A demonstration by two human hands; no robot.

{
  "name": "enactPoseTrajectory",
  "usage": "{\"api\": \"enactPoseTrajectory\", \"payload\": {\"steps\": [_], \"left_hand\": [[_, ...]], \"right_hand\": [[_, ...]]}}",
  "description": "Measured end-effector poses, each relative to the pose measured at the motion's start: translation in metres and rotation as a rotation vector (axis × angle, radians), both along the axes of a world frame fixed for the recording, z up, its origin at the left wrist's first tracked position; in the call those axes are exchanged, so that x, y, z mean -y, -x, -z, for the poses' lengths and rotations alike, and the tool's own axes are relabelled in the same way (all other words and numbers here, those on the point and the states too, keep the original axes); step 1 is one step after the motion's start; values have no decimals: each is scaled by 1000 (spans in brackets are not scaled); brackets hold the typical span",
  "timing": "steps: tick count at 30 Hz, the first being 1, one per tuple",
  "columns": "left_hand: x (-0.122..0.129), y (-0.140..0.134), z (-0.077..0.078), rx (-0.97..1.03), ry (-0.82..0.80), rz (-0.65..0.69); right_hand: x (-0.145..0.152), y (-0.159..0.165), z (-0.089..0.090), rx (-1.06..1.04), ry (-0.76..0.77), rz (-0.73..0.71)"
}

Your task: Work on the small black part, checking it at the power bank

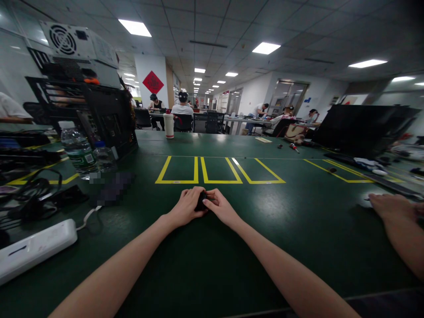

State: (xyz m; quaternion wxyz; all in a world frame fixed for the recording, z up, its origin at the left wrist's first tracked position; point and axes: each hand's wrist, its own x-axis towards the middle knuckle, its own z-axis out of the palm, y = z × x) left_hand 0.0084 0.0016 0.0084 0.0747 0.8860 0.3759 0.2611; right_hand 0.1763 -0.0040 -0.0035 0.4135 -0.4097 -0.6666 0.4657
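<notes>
My left hand (187,205) curls around a small black object (200,202) at the middle of the green table (198,269). From the other side, my right hand (220,206) pinches the same object with thumb and fingers. Most of it is hidden by the fingers, so its kind cannot be made out. Both hands are close to the tabletop, just in front of three yellow tape outlines (221,181).
Left stand a computer case (109,119) with a power supply (76,42) on top, water bottles (77,150), cables and a white power strip (39,247). A cup (168,124) stands behind. At right are a co-worker's hand (394,207), a screwdriver (294,148) and a monitor (364,128).
</notes>
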Motion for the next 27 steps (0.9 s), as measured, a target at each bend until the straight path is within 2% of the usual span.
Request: {"api": "enactPoseTrajectory", "payload": {"steps": [4,10,23,27], "left_hand": [[-1,0,2,1,-10,-5],[-3,1,4,5,-14,-9],[-3,0,3,19,20,6],[-3,1,3,14,18,13]], "right_hand": [[-2,0,1,30,-11,22],[2,-2,-4,-43,-5,-97],[2,-2,-6,-12,12,-24],[1,-4,-5,-12,10,-72]]}}
